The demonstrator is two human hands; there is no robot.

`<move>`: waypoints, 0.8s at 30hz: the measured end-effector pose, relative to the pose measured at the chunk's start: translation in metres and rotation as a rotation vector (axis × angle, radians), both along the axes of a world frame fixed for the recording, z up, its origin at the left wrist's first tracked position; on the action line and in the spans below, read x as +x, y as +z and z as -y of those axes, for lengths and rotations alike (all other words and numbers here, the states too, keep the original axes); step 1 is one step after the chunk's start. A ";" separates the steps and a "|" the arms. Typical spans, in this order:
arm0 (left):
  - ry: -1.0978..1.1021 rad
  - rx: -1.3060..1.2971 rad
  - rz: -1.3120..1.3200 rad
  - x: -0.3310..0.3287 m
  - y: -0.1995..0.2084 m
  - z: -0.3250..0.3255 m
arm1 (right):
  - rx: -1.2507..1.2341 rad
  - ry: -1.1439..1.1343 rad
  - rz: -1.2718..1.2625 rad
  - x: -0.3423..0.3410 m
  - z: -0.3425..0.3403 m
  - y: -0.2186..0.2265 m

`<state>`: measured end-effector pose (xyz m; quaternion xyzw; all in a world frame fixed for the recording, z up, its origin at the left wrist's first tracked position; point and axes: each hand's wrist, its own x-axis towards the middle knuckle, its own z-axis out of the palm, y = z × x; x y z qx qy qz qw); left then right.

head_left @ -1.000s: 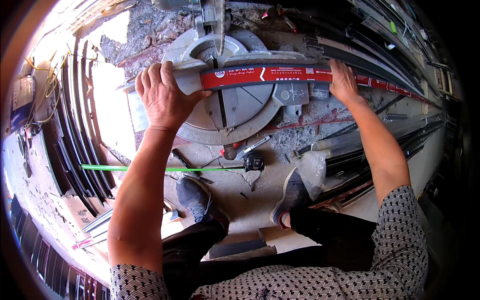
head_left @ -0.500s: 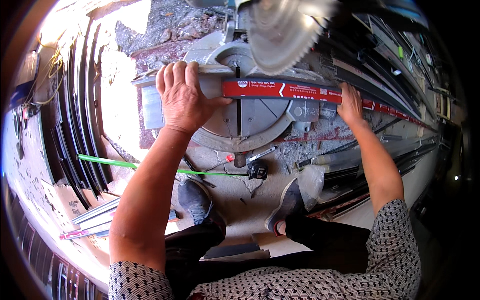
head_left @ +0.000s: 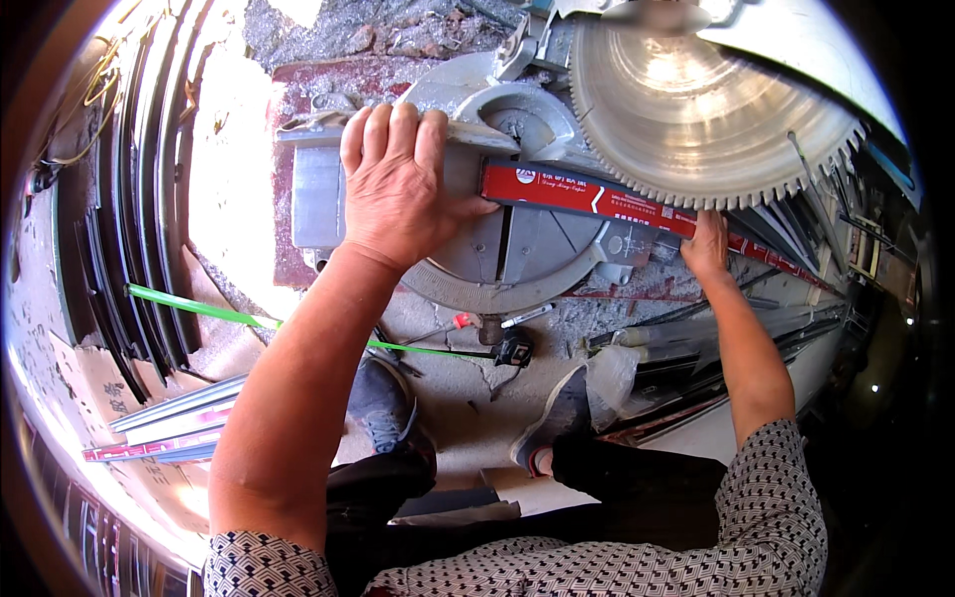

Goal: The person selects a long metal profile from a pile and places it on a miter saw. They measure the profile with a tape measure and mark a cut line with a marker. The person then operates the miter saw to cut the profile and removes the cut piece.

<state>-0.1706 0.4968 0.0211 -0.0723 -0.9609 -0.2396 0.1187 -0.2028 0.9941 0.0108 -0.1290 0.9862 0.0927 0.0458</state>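
Note:
A grey mitre saw (head_left: 517,249) stands on the floor in front of me. Its large toothed circular blade (head_left: 696,119) is raised at the upper right. A long red-wrapped metal profile (head_left: 587,204) lies across the saw's round table against the fence. My left hand (head_left: 398,179) presses flat on the left end of that profile and the fence. My right hand (head_left: 708,244) grips the profile to the right of the blade, just under its teeth.
Dark metal profiles (head_left: 139,199) are stacked at the left, more long profiles (head_left: 716,328) lie at the right. A green strip (head_left: 249,318), a small tape measure (head_left: 513,351) and a screwdriver (head_left: 448,326) lie on the dusty floor near my two shoes (head_left: 383,403).
My head has moved closer to the saw, so the blade and table look much larger. Both hands stay on the red profile, the left one pressing nearer the blade slot.

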 end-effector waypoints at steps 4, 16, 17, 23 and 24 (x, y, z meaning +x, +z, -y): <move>0.002 -0.011 -0.006 0.001 -0.001 0.000 | -0.009 0.020 0.013 0.000 0.000 0.002; 0.036 -0.133 0.084 -0.001 0.015 -0.015 | -0.061 0.023 0.025 -0.003 -0.004 0.000; 0.043 -0.153 0.100 -0.001 0.017 -0.016 | -0.062 0.030 0.015 -0.003 -0.003 0.000; 0.084 -0.233 0.164 -0.001 0.024 -0.025 | -0.061 0.024 0.005 -0.002 -0.002 -0.003; 0.085 -0.255 0.176 -0.002 0.026 -0.027 | -0.043 0.015 0.004 -0.002 -0.002 -0.002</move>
